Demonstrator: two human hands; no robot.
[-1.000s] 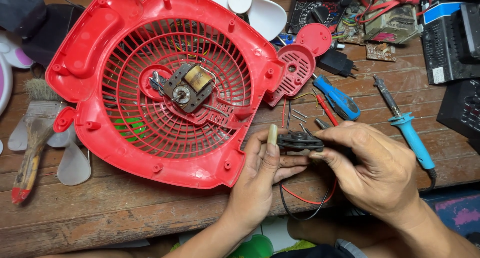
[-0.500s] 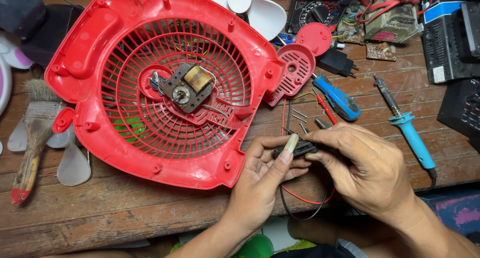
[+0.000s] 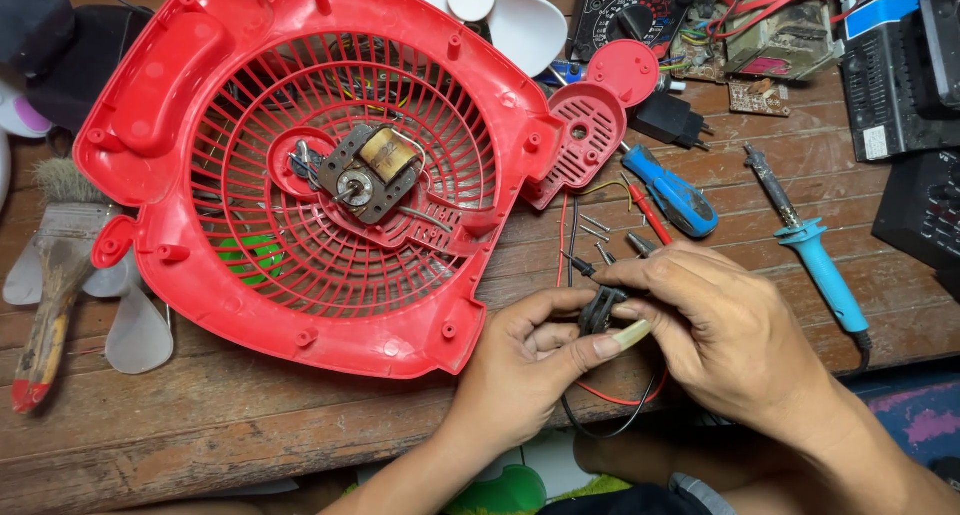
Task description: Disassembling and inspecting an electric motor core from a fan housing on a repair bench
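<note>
Between both hands' fingers [image 3: 560, 327] sits a small black part [image 3: 597, 310]

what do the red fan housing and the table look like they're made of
Red fan housing: looks like moulded plastic, glossy, with thin ribs and screw posts cast in. Table: appears to be bare wood planks, worn and unvarnished, showing grain, cracks and stains.

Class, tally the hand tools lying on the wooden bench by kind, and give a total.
Paintbrush: 1
Blue-handled screwdriver: 1
Red-handled screwdriver: 1
Soldering iron: 1
Total: 4
</note>
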